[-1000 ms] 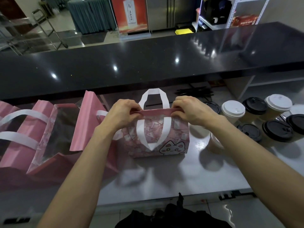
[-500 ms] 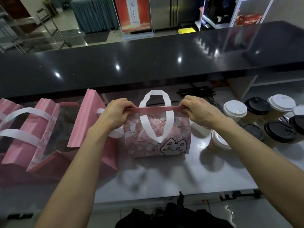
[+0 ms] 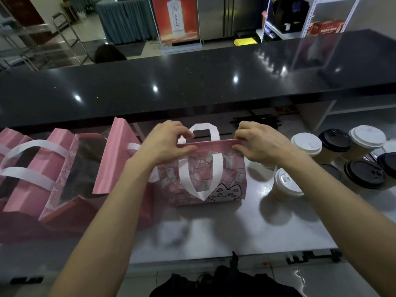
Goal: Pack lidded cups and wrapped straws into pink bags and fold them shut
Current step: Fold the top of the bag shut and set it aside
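- The patterned pink bag (image 3: 205, 179) is standing upright on the bench (image 3: 235, 228), and everything below is being placed relative to it.
- The left hand (image 3: 165, 144) is pinching the left end of the bag's folded top strip (image 3: 212, 145), thumb underneath and fingers curled over the edge; its grip is closed on the paper.
- The right hand (image 3: 261, 144) is pinching the right end of the same strip in the same way, fingertips pressing the fold flat.
- Compared with a second ago, the hands are sitting further apart along the rim and the fold is looking straighter and tauter, so the crease is probably being run outward from the middle.
- That suggests this bag is nearly shut; its contents are hidden, so I cannot tell whether a cup and straw are inside.
- One white handle (image 3: 204, 131) is standing up behind the fold, and the other white loop (image 3: 199, 179) is hanging down the bag's front face.
- Right of the bag, lidded cups are waiting: a white-lidded cup (image 3: 287, 183) just beside it, with black-lidded cups (image 3: 364, 174) further off.
- Left of the bag, open pink bags (image 3: 64, 168) are leaning in a row, still unfilled as far as the dim view shows.
- Behind the bag, dark wrapped straws (image 3: 257, 123) are lying near the back edge.
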{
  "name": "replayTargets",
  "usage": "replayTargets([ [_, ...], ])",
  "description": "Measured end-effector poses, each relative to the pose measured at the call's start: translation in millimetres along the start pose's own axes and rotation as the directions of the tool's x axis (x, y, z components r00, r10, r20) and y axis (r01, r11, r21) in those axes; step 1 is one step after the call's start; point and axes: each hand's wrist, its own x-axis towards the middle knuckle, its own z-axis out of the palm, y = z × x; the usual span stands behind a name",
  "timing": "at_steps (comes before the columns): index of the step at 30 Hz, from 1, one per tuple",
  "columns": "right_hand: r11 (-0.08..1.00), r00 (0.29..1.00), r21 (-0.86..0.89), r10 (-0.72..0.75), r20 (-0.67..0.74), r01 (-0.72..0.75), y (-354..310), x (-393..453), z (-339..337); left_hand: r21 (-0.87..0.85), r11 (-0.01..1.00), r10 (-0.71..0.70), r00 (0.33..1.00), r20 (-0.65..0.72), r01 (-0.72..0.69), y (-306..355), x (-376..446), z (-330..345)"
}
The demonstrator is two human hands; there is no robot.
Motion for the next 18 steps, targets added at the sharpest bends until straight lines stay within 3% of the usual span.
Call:
replayTargets([
  [4, 0.996, 0.999, 0.080, 0.023, 0.027, -0.025, -6, 2, 2, 0.014, 1.000, 0.005, 0.996, 0.088, -0.006, 30, 16, 15],
  [8, 0.992, 0.998, 0.111, 0.057, 0.035, -0.061, -10, -3, 14, 0.006, 1.000, 0.010, 0.997, 0.073, -0.010, 29, 14, 22],
  [12, 0.987, 0.998, 0.152, 0.049, 0.045, -0.056, -6, -12, 21, 0.031, 1.000, 0.001, 0.989, 0.149, -0.006, 21, 11, 19],
  [18, 0.981, 0.999, 0.191, 0.035, -0.001, -0.034, 0, -25, 23, 0.099, 0.991, -0.103, 0.992, 0.076, 0.095, 4, 0, 8],
])
